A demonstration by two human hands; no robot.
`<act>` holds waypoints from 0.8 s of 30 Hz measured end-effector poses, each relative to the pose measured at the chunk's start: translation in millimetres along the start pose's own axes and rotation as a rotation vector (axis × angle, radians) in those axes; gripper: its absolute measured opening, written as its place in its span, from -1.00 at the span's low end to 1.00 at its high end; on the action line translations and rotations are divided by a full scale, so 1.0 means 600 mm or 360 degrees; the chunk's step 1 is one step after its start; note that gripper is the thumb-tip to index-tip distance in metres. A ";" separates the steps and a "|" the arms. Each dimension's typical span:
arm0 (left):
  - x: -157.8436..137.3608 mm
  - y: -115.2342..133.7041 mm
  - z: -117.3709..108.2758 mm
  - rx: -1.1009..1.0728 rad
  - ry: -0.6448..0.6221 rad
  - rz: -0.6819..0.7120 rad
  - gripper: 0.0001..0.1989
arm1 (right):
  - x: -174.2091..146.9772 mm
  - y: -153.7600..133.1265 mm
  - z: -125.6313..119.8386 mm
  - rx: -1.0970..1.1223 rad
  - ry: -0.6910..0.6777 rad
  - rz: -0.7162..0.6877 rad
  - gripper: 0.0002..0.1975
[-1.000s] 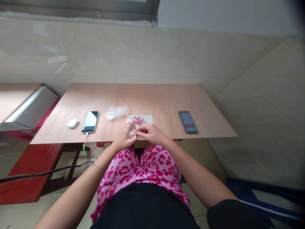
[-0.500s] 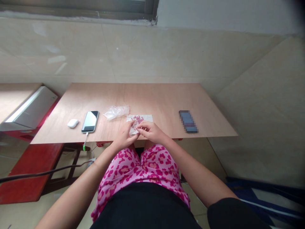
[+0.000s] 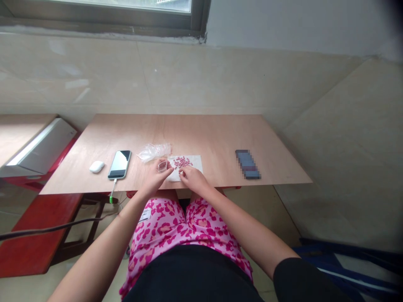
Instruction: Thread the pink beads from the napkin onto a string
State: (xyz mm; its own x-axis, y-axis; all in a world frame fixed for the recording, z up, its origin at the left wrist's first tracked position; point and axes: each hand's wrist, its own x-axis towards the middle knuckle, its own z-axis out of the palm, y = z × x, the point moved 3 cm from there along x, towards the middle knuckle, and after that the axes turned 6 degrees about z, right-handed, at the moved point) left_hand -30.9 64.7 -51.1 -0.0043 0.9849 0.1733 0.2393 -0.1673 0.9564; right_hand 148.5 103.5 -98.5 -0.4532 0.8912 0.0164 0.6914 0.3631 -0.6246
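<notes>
My left hand [image 3: 158, 175] grips a small clear plastic container [image 3: 162, 166], its pale outline showing between thumb and fingers. To the right, a white sheet [image 3: 197, 162] lies near the table's front edge with many small pinkish-red beads [image 3: 182, 161] scattered on it. Over the sheet's front part, my right hand [image 3: 192, 178] has its fingertips drawn together close to the nearest beads. Whatever those fingertips hold, if anything, is too small to make out. Behind my left hand rests a crumpled clear plastic bag [image 3: 153, 152].
On the wooden table [image 3: 214, 130], a phone [image 3: 119, 164] with a charging cable [image 3: 113, 188] and a white earbud case [image 3: 97, 167] lie at left. A dark, pixelated phone [image 3: 248, 164] lies at right. A tiled wall [image 3: 189, 79] borders the table's far edge.
My hands have moved apart from being together over the sheet. The left hand has carried the clear container leftward; the right has dropped toward the beads. The view has tilted slightly upward.
</notes>
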 end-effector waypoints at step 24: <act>-0.001 0.000 0.005 -0.0041 -0.0154 -0.0008 -0.60 | 0.040 -0.122 -0.098 0.0578 0.0019 -0.0270 -0.85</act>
State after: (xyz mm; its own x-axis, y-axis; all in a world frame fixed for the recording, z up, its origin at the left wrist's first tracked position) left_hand -27.9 64.4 -51.9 0.0890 0.9852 0.1463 0.2147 -0.1625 0.9631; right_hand 120.1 114.0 -6.7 -0.5361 0.8306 0.1506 0.3626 0.3876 -0.8475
